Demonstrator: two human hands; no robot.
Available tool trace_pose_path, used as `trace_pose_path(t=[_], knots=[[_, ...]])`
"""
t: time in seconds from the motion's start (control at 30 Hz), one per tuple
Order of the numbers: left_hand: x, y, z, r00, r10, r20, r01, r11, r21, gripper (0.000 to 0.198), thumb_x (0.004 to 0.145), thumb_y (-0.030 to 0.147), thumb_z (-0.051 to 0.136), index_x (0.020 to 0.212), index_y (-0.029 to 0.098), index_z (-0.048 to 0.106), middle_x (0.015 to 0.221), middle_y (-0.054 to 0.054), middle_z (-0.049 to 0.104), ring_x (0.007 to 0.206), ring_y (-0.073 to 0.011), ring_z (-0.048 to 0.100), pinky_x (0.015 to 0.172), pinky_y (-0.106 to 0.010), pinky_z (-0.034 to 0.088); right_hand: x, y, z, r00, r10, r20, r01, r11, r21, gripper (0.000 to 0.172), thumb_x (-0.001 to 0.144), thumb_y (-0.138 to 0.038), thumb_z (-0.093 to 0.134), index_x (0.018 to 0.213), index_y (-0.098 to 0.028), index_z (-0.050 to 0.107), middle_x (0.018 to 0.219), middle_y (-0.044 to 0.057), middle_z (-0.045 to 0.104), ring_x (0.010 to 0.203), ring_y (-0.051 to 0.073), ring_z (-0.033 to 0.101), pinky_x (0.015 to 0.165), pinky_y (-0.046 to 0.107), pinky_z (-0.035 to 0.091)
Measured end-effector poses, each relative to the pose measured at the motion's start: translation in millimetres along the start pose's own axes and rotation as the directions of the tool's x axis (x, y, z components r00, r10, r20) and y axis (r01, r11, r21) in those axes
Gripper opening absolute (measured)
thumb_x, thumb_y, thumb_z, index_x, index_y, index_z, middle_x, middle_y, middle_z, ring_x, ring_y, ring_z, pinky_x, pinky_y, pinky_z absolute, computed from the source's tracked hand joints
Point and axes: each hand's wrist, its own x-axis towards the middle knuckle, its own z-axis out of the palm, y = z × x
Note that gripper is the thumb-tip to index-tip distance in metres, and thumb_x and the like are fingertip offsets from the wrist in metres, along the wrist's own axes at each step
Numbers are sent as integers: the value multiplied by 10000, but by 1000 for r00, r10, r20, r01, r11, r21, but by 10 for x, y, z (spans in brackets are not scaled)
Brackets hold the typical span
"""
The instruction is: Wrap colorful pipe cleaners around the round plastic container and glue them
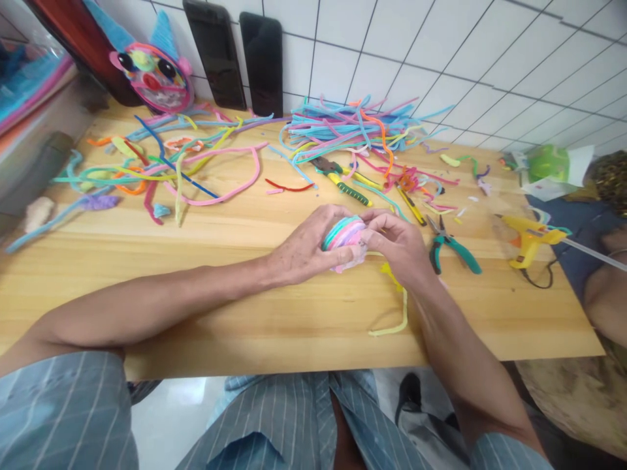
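Above the middle of the wooden table (304, 326), my left hand (313, 245) is closed round a rounded bundle of coiled pipe cleaners (345, 236) in teal, lilac and pink stripes. At its right side, the fingers of my right hand (394, 241) pinch the bundle's edge; just what lies between the fingertips is hidden. Yellow pipe cleaner (404, 310) lies below my right hand, partly covered by it. Teal-handled pliers (453, 251) rest with handles apart to the right of that hand.
Green-and-yellow pliers (345, 186), a yellow cutter knife (410, 203) and a heap of pipe cleaners (343, 127) lie farther back. A yellow glue gun (531, 240) is at right. A pipe-cleaner figure (159, 78) and two phones (262, 62) stand by the tiled wall. Another person sits at right.
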Motion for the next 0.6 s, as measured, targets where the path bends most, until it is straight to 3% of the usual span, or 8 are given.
trace_pose_path(t=[0.1, 0.27, 0.5, 0.6], knots=[[25, 42, -26, 999, -32, 6, 32, 999, 22, 471, 1035, 549, 740, 1369, 232, 643, 1356, -102, 728, 1233, -263, 705, 1128, -436, 573, -8, -10, 13, 1000, 9, 7, -9, 1000, 13, 319, 764, -488, 964, 729, -254, 750, 1135, 49, 763, 1096, 234, 729, 974, 391, 607], [13, -31, 5, 998, 34, -45, -31, 997, 66, 478, 1018, 454, 758, 1430, 235, 652, 1384, -112, 711, 1324, -282, 665, 1178, -465, 558, -20, -57, -8, 999, 10, 37, -11, 1000, 10, 276, 790, -473, 960, 769, -267, 778, 1193, 55, 770, 1169, 250, 726, 1023, 410, 605], [-40, -69, 72, 996, 53, -70, -51, 998, 31, 460, 1005, 485, 748, 1393, 262, 641, 1374, -108, 681, 1347, -288, 625, 1186, -496, 550, -32, -63, -5, 995, -89, 34, 90, 995, -32, 208, 829, -413, 928, 786, -273, 780, 1203, 62, 770, 1248, 267, 711, 1146, 456, 536], [-44, -28, 51, 998, 5, -62, -5, 1000, 1, 447, 1007, 497, 745, 1364, 252, 632, 1359, -103, 686, 1306, -281, 648, 1151, -481, 565, -37, -62, 12, 993, -108, 56, 111, 992, -55, 222, 847, -432, 915, 797, -273, 769, 1206, 64, 775, 1260, 274, 706, 1158, 470, 518]])
